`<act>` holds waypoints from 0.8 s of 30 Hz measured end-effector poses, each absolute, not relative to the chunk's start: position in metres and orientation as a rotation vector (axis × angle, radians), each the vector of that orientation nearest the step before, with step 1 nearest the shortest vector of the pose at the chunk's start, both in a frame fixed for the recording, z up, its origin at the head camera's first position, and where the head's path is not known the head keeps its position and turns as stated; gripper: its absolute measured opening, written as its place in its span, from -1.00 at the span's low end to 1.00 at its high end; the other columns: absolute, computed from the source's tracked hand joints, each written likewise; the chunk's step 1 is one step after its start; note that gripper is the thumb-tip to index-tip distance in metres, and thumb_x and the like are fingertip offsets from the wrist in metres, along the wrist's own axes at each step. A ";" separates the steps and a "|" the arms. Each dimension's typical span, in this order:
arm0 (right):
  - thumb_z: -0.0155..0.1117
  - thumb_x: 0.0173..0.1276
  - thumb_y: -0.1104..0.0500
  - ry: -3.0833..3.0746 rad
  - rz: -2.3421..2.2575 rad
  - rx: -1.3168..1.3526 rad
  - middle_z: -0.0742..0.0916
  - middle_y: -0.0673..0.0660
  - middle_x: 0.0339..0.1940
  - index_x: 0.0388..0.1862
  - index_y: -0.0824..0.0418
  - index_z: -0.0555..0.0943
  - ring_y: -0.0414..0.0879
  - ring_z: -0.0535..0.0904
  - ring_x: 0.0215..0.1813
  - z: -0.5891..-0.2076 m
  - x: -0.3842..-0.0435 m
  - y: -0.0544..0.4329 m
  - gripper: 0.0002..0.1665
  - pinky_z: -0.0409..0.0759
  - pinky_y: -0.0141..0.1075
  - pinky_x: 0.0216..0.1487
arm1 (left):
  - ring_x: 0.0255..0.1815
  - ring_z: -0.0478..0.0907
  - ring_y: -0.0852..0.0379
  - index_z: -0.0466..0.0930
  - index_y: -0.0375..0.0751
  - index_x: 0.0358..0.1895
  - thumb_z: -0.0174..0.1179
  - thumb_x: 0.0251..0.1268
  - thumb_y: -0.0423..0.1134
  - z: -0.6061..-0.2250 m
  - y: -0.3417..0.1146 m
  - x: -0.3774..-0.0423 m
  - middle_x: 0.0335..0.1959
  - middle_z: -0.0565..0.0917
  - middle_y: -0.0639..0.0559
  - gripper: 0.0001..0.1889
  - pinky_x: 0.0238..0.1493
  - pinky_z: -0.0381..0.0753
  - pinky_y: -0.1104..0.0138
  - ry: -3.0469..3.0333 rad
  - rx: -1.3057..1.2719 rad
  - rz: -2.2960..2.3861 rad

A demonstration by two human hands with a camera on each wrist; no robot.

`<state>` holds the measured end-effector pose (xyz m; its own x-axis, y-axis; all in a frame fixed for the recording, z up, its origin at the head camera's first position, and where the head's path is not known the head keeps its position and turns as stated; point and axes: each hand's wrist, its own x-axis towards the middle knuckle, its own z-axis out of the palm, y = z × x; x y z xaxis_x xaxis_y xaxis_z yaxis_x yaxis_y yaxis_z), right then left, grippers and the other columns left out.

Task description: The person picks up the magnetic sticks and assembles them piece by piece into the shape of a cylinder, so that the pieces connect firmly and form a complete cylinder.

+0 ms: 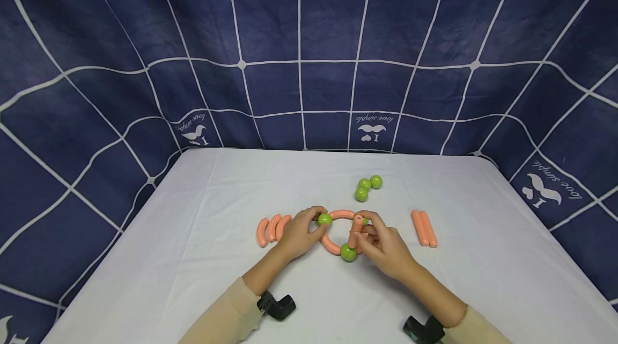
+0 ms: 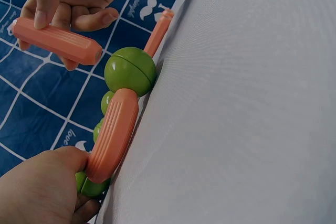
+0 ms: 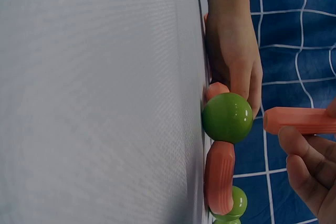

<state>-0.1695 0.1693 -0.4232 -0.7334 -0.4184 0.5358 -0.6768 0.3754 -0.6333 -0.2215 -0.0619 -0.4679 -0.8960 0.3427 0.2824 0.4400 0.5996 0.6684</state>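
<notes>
A ring of curved orange sticks [image 1: 330, 244] joined by green balls lies flat on the white table. My left hand [image 1: 300, 231] grips the ring's left green ball [image 1: 325, 219] between thumb and fingers. With thumb and fingertips, my right hand [image 1: 388, 247] pinches a straight orange stick [image 1: 355, 231], tilted up over the ring's right side. Close below its lower end is the front green ball [image 1: 348, 252]. In the right wrist view, a gap shows between the held stick [image 3: 299, 120] and that ball [image 3: 228, 118]. Another ball [image 1: 365, 221] is partly hidden behind my right fingers.
Several loose curved orange sticks [image 1: 262, 232] lie left of my left hand. Two straight orange sticks [image 1: 420, 227] rest side by side on the right. Behind the ring sit three loose green balls [image 1: 361, 194]. A blue checked cloth [image 1: 328, 86] hangs around the white table [image 1: 232, 183].
</notes>
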 end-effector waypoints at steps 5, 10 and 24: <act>0.20 0.32 0.40 -2.353 1.263 0.955 0.73 -0.07 -0.49 0.17 0.20 0.37 -0.42 0.42 -0.62 -0.424 -0.171 0.168 -0.54 0.39 -0.47 -0.67 | 0.06 0.52 0.04 0.53 -0.08 0.09 0.17 0.38 -0.08 -0.468 -0.062 -0.222 -0.03 0.62 0.04 -0.69 0.08 0.48 0.08 -2.689 -0.669 -1.179; 0.22 0.34 0.37 -2.364 1.259 0.947 0.72 -0.07 -0.47 0.16 0.23 0.37 -0.43 0.42 -0.65 -0.425 -0.171 0.167 -0.56 0.36 -0.49 -0.68 | 0.07 0.52 0.05 0.53 -0.08 0.09 0.17 0.37 -0.08 -0.468 -0.062 -0.222 -0.03 0.62 0.04 -0.69 0.08 0.48 0.08 -2.691 -0.666 -1.173; 0.24 0.33 0.35 -2.405 1.222 0.920 0.71 -0.06 -0.51 0.18 0.23 0.37 -0.46 0.33 -0.67 -0.429 -0.173 0.166 -0.54 0.34 -0.47 -0.70 | 0.09 0.52 0.03 0.53 -0.08 0.11 0.17 0.37 -0.06 -0.468 -0.061 -0.222 -0.01 0.62 0.03 -0.67 0.09 0.48 0.07 -2.698 -0.655 -1.168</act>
